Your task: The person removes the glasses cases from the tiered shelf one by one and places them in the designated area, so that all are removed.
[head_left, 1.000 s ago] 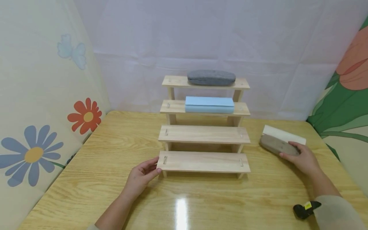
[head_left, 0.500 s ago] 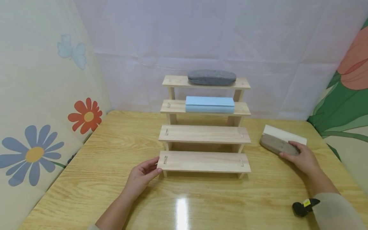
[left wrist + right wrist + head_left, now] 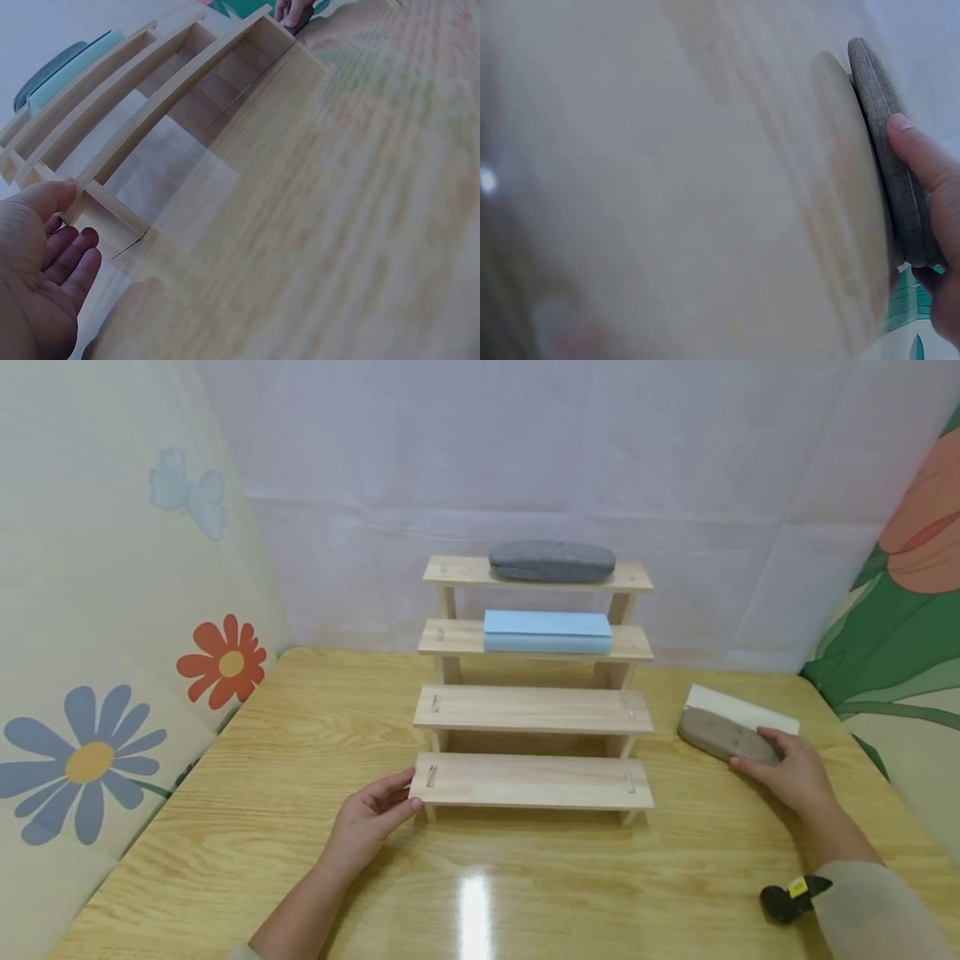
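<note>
A four-step wooden display stand, its bottom shelf (image 3: pixel 532 781) nearest, stands mid-table. My left hand (image 3: pixel 366 827) pinches that shelf's left end, thumb at the front corner; in the left wrist view the other fingers curl loosely below the thumb. On the right, my right hand (image 3: pixel 797 777) grips the near end of a brown-grey glasses case (image 3: pixel 723 737) lying on the table. The right wrist view shows the thumb along the case's seam (image 3: pixel 889 150). A grey glasses case (image 3: pixel 552 562) rests on the top shelf, and a light blue one (image 3: pixel 547 632) on the shelf below.
Directly behind the brown-grey case lies a white case (image 3: pixel 738 708), partly covered by it and the hand. A black strap piece with a yellow label (image 3: pixel 795 897) hangs by the right sleeve. A white cloth (image 3: pixel 525 460) backs the wooden table (image 3: pixel 315 727); flower-printed panels flank it.
Almost nothing differs. The right wrist and sleeve have shifted very slightly, while both hands keep their holds and the cases stay in place.
</note>
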`<act>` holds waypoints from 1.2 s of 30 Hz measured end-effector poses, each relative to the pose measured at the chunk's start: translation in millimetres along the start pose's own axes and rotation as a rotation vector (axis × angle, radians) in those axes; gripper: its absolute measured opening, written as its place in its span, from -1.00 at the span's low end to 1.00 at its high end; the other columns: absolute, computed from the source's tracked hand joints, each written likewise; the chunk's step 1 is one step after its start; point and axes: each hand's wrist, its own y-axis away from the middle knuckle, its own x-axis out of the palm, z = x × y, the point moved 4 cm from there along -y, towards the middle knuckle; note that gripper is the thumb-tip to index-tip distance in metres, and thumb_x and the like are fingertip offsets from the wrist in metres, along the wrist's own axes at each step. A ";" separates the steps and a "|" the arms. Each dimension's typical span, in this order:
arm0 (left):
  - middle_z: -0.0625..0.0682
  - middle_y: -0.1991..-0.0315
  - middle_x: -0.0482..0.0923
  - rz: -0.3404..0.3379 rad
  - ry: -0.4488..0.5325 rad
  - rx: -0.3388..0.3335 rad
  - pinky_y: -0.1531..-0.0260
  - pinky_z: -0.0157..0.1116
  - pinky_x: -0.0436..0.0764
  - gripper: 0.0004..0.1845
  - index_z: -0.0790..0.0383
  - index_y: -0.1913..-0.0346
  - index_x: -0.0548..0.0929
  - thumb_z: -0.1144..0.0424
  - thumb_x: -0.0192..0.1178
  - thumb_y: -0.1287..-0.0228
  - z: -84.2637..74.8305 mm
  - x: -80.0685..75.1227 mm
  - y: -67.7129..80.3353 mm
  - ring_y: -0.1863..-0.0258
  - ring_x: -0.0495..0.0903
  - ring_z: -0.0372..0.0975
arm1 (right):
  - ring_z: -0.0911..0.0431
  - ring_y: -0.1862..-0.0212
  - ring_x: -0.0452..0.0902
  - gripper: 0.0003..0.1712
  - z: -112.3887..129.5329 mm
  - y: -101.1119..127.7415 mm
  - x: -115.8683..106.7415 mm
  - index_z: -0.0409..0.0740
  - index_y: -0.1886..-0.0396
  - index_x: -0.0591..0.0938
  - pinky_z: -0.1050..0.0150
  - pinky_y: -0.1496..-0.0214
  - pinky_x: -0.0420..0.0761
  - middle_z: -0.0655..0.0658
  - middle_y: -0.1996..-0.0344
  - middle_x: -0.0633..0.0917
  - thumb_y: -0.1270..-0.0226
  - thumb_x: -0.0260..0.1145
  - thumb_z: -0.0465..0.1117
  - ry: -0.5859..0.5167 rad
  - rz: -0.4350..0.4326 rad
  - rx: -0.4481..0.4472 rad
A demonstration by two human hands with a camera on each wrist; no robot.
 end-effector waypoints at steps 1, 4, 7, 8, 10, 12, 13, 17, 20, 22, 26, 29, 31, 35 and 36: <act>0.28 -0.22 0.54 0.001 0.001 0.000 0.09 -0.53 0.63 -0.50 0.39 -0.25 0.51 0.37 0.31 -0.25 0.1 -0.1 -0.1 0.13 0.60 -0.47 | -0.56 -0.27 0.10 0.02 -0.7 0.4 -0.1 -0.47 -0.41 0.21 -0.45 -0.24 0.22 -0.70 -0.27 0.20 -0.28 0.32 0.20 0.001 -0.007 0.006; 0.28 -0.22 0.54 0.003 0.005 0.004 0.08 -0.53 0.63 -0.50 0.39 -0.25 0.51 0.37 0.31 -0.24 0.7 -0.1 -0.2 0.12 0.60 -0.47 | -0.56 -0.27 0.10 0.02 -2.1 2.3 -0.3 -0.47 -0.41 0.20 -0.45 -0.25 0.21 -0.71 -0.28 0.19 -0.29 0.31 0.20 -0.005 -0.016 0.022; 0.29 -0.22 0.54 0.003 0.008 0.008 0.09 -0.52 0.64 -0.50 0.40 -0.25 0.51 0.38 0.31 -0.24 0.9 0.0 -0.1 0.13 0.60 -0.46 | -0.57 -0.29 0.08 0.02 -4.9 5.3 -0.9 -0.48 -0.42 0.18 -0.45 -0.27 0.19 -0.71 -0.30 0.17 -0.31 0.29 0.20 -0.028 -0.017 0.040; 0.29 -0.21 0.54 0.002 0.009 0.009 0.09 -0.52 0.64 -0.50 0.40 -0.24 0.51 0.38 0.31 -0.24 0.8 0.0 -0.2 0.13 0.60 -0.47 | -0.57 -0.30 0.07 0.01 -5.8 6.5 -1.1 -0.48 -0.42 0.17 -0.45 -0.28 0.19 -0.70 -0.31 0.16 -0.31 0.28 0.19 -0.034 -0.019 0.046; 0.29 -0.21 0.54 0.001 0.008 0.012 0.09 -0.52 0.64 -0.50 0.40 -0.24 0.51 0.39 0.31 -0.24 0.6 0.1 -0.2 0.13 0.60 -0.47 | -0.57 -0.31 0.07 0.01 -8.1 8.7 -1.8 -0.49 -0.42 0.16 -0.45 -0.28 0.19 -0.71 -0.31 0.16 -0.33 0.26 0.19 -0.042 -0.026 0.057; 0.30 -0.21 0.54 0.000 0.008 0.014 0.10 -0.52 0.64 -0.50 0.41 -0.24 0.51 0.40 0.30 -0.24 0.2 0.1 -0.3 0.13 0.60 -0.47 | -0.56 -0.31 0.08 0.01 -9.5 10.4 -2.1 -0.51 -0.42 0.16 -0.44 -0.28 0.20 -0.71 -0.31 0.17 -0.33 0.26 0.19 -0.050 -0.037 0.066; 0.30 -0.21 0.54 -0.001 0.007 0.015 0.10 -0.52 0.64 -0.50 0.41 -0.24 0.51 0.40 0.30 -0.24 0.0 0.0 -0.3 0.14 0.61 -0.47 | -0.56 -0.30 0.09 0.02 -10.0 11.1 -2.3 -0.52 -0.42 0.16 -0.44 -0.28 0.21 -0.71 -0.31 0.18 -0.34 0.25 0.19 -0.052 -0.041 0.072; 0.30 -0.21 0.54 0.002 0.003 0.015 0.09 -0.53 0.64 -0.50 0.41 -0.24 0.51 0.38 0.30 -0.25 -0.8 -0.1 -0.3 0.13 0.60 -0.47 | -0.56 -0.31 0.10 0.02 -11.3 12.9 -2.9 -0.54 -0.42 0.14 -0.43 -0.29 0.22 -0.71 -0.31 0.18 -0.34 0.24 0.19 -0.066 -0.053 0.089; 0.29 -0.22 0.53 0.005 0.004 0.011 0.09 -0.53 0.63 -0.50 0.41 -0.24 0.51 0.37 0.31 -0.25 -0.9 -0.1 -0.2 0.12 0.60 -0.47 | -0.56 -0.31 0.09 0.03 -12.7 13.2 -3.5 -0.54 -0.42 0.13 -0.43 -0.29 0.22 -0.71 -0.32 0.17 -0.35 0.23 0.20 -0.068 -0.054 0.103; 0.29 -0.23 0.53 0.005 0.005 0.010 0.08 -0.53 0.63 -0.50 0.40 -0.24 0.51 0.37 0.31 -0.25 -0.7 -0.1 -0.2 0.12 0.60 -0.47 | -0.56 -0.31 0.08 0.04 -13.5 12.6 -3.6 -0.54 -0.42 0.12 -0.43 -0.29 0.22 -0.71 -0.32 0.16 -0.35 0.22 0.21 -0.066 -0.052 0.110; 0.28 -0.24 0.52 0.005 0.011 0.008 0.08 -0.53 0.63 -0.50 0.39 -0.24 0.51 0.37 0.31 -0.25 -0.1 -0.4 0.0 0.11 0.60 -0.47 | -0.55 -0.31 0.09 0.05 -14.5 10.2 -3.8 -0.52 -0.43 0.12 -0.42 -0.30 0.22 -0.70 -0.32 0.17 -0.34 0.22 0.23 -0.058 -0.055 0.130; 0.28 -0.24 0.52 0.006 0.010 0.009 0.08 -0.53 0.63 -0.50 0.39 -0.25 0.51 0.36 0.31 -0.25 0.1 -0.4 0.0 0.11 0.60 -0.48 | -0.54 -0.30 0.10 0.05 -15.2 8.1 -4.7 -0.52 -0.43 0.13 -0.41 -0.30 0.24 -0.71 -0.30 0.19 -0.33 0.23 0.23 -0.051 -0.064 0.143; 0.28 -0.24 0.52 0.007 0.010 0.009 0.08 -0.53 0.63 -0.50 0.39 -0.24 0.51 0.36 0.31 -0.25 0.3 -0.2 0.2 0.12 0.60 -0.48 | -0.54 -0.30 0.11 0.05 -15.9 7.0 -5.5 -0.52 -0.42 0.14 -0.40 -0.30 0.24 -0.71 -0.30 0.20 -0.33 0.24 0.23 -0.050 -0.070 0.153; 0.30 -0.22 0.53 0.006 0.025 0.028 0.10 -0.52 0.65 -0.50 0.43 -0.24 0.50 0.41 0.30 -0.24 -0.1 0.5 0.9 0.13 0.61 -0.47 | -0.53 -0.32 0.10 0.06 -17.8 4.8 -6.3 -0.52 -0.44 0.11 -0.39 -0.32 0.24 -0.70 -0.31 0.19 -0.34 0.23 0.22 -0.072 -0.077 0.173; 0.31 -0.21 0.53 0.006 0.029 0.033 0.10 -0.51 0.65 -0.51 0.44 -0.24 0.50 0.42 0.29 -0.24 -0.3 0.6 1.0 0.13 0.61 -0.46 | -0.53 -0.33 0.10 0.06 -18.4 4.3 -6.3 -0.52 -0.44 0.10 -0.39 -0.32 0.23 -0.69 -0.32 0.18 -0.34 0.23 0.23 -0.082 -0.079 0.179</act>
